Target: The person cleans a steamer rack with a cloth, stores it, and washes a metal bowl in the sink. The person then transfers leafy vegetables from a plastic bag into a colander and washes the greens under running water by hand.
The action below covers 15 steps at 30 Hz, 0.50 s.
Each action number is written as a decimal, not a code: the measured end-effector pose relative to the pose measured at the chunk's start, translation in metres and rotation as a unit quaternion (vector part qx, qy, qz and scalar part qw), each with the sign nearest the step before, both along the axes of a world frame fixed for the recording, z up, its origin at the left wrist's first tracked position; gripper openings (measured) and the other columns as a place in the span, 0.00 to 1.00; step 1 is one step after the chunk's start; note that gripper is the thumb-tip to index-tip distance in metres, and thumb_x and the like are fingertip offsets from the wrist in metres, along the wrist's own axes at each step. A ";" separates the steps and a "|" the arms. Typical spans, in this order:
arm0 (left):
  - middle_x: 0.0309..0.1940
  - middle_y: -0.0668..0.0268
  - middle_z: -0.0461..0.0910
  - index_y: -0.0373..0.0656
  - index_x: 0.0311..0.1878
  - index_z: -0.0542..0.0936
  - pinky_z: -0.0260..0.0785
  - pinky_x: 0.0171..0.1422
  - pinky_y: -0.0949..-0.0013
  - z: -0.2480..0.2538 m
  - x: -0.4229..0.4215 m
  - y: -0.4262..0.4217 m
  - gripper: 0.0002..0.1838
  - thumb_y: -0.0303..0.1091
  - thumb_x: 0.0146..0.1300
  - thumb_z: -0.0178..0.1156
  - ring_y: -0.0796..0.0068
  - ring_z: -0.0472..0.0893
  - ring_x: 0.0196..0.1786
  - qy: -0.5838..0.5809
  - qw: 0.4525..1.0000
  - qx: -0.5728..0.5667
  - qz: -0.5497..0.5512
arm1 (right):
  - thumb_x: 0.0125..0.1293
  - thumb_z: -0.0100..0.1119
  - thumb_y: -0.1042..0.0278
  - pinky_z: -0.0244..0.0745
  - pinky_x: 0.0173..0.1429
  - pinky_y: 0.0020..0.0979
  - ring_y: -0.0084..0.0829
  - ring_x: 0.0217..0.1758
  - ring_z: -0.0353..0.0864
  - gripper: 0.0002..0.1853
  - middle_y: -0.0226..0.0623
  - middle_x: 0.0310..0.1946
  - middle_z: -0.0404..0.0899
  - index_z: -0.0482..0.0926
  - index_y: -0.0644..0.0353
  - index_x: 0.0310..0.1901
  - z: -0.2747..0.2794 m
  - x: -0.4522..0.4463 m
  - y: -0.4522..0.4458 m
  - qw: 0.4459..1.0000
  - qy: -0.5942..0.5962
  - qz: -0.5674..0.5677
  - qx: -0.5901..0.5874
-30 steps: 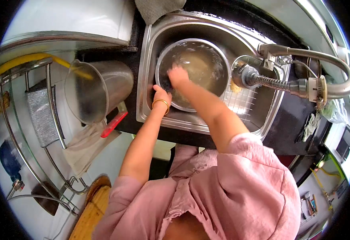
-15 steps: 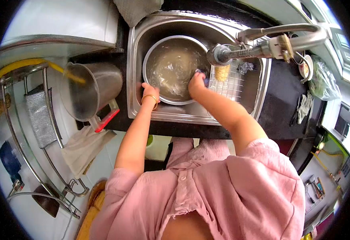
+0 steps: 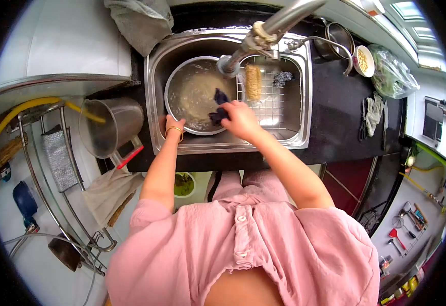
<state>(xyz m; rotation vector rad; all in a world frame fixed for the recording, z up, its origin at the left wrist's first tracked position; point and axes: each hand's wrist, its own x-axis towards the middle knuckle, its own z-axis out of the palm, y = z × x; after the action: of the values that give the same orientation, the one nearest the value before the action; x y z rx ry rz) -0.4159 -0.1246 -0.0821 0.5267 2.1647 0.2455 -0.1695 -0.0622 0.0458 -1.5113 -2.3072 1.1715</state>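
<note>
A round metal basin (image 3: 171, 104) stands in the left part of the sink, with cloudy, rippling water in it. My left hand (image 3: 174, 124) grips the basin's lower-left rim, its thumb at the rim and its other fingers partly hidden. Over the basin's lower-right side, my right hand (image 3: 239, 120) is closed on a dark, crumpled cloth (image 3: 218, 117). Part of that cloth sticks out beyond the fingers above the water. Just above the basin's right rim hangs the faucet head (image 3: 228, 66).
A wire rack (image 3: 273, 109) in the sink's right part bears a tan scrubber (image 3: 253, 82) and a steel wool pad (image 3: 282, 78). A clear pitcher (image 3: 111, 127) stands left of the sink. On the right counter are a bowl (image 3: 363, 61), a plastic bag (image 3: 393, 71) and gloves (image 3: 374, 115).
My right hand has shifted from the basin's right rim to its lower-right side, and more of the dark cloth shows. My left hand stays on the rim. The camera view has shifted.
</note>
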 end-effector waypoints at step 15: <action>0.28 0.63 0.76 0.36 0.34 0.72 0.67 0.40 0.68 0.074 0.015 0.023 0.06 0.24 0.53 0.57 0.71 0.75 0.31 0.087 0.940 0.328 0.029 | 0.50 0.58 0.66 0.71 0.57 0.36 0.43 0.49 0.79 0.20 0.46 0.44 0.79 0.79 0.57 0.48 0.005 0.179 -0.002 0.938 0.095 -0.328 0.063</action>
<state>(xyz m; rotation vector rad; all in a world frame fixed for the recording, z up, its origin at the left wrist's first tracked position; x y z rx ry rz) -0.4005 -0.1021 -0.0084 0.8794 2.2449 1.0073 0.0097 -0.0647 0.0510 -1.8102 -1.5214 0.9059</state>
